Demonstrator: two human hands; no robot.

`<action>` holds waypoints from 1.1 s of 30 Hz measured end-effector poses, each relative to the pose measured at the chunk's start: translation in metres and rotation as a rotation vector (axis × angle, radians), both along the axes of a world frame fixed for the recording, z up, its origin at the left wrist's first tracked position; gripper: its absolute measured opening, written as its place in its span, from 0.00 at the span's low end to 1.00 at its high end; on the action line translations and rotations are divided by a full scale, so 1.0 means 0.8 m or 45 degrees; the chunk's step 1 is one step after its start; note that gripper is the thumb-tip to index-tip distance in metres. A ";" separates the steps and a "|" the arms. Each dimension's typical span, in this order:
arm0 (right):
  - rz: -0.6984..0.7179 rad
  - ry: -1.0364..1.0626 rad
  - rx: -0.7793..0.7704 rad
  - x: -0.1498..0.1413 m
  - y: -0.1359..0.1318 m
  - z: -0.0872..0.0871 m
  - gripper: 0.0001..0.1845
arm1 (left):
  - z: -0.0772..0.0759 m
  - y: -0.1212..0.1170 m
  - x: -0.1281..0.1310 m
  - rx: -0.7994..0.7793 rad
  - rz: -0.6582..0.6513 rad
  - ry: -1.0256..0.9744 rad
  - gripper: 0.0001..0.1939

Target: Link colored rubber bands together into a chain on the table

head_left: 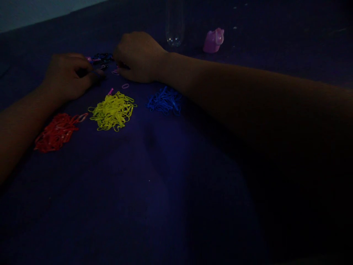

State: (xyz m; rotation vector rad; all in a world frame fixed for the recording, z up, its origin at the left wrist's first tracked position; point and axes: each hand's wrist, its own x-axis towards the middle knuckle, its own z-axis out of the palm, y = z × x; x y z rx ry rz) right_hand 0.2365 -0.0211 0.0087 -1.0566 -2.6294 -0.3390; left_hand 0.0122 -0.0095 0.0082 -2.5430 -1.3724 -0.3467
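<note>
Small rubber bands lie sorted by colour on a dark blue surface. My left hand [68, 75] is at the left edge of a mixed pile of black and pink rubber bands [102, 58], thumb and fingers curled together; what they pinch, if anything, is too dark to make out. On the pile's other side my right hand [140, 57] reaches down with bent fingers, their tips hidden beside a pink band [115, 72]. Nearer to me are a yellow rubber band pile [113, 112], a red pile [57, 132] below my left wrist, and a blue pile [164, 101] under my right forearm.
A clear plastic bottle or tube [174, 25] stands behind my right hand. To its right sits a pink animal-shaped cap [213, 40]. One loose pink band [125, 86] lies just above the yellow pile. The scene is dim.
</note>
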 end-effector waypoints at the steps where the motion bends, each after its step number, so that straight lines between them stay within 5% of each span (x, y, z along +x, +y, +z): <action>1: 0.003 0.002 -0.001 0.000 0.000 0.000 0.23 | 0.000 -0.001 0.001 0.001 -0.007 -0.001 0.31; 18: -0.088 -0.091 -0.088 -0.004 -0.003 -0.001 0.22 | -0.008 0.010 -0.006 -0.109 -0.268 -0.193 0.19; 33: -0.269 -0.059 -0.091 -0.004 -0.008 0.001 0.23 | -0.024 0.014 -0.011 -0.075 -0.253 -0.375 0.12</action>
